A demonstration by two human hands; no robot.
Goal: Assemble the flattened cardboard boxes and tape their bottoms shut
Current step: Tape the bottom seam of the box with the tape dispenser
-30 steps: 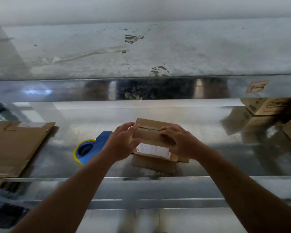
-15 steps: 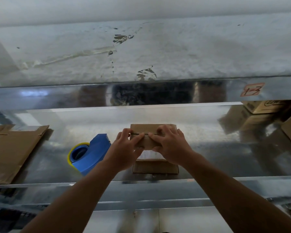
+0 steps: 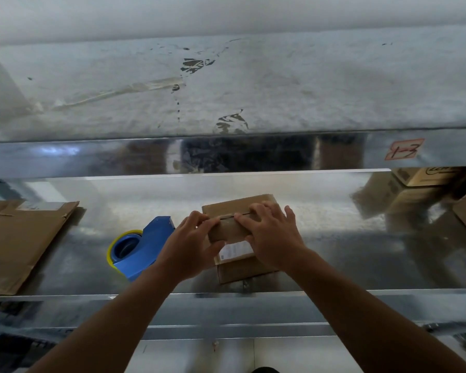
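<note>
A small brown cardboard box (image 3: 233, 208) stands on the shiny metal table (image 3: 334, 251), with a white label on its near side. Its top flaps are folded down and meet at a narrow seam. My left hand (image 3: 191, 246) grips the box's left side, fingertips pressing on the near flap. Over the right part of the flaps lies my right hand (image 3: 272, 238), fingers spread and pressing down at the seam. A blue tape dispenser (image 3: 140, 247) with a yellow-rimmed roll rests just left of my left hand, untouched.
Flattened cardboard (image 3: 19, 238) lies at the table's left edge. Several assembled boxes (image 3: 428, 179) stand at the far right. A raised metal ledge (image 3: 226, 154) with a red "1-3" label (image 3: 404, 149) runs behind the work surface. A metal rail (image 3: 226, 300) borders the near edge.
The box's upright flaps have been folded down flat. Both hands have moved from the flaps' edges onto the closed top, and the box now sits turned slightly.
</note>
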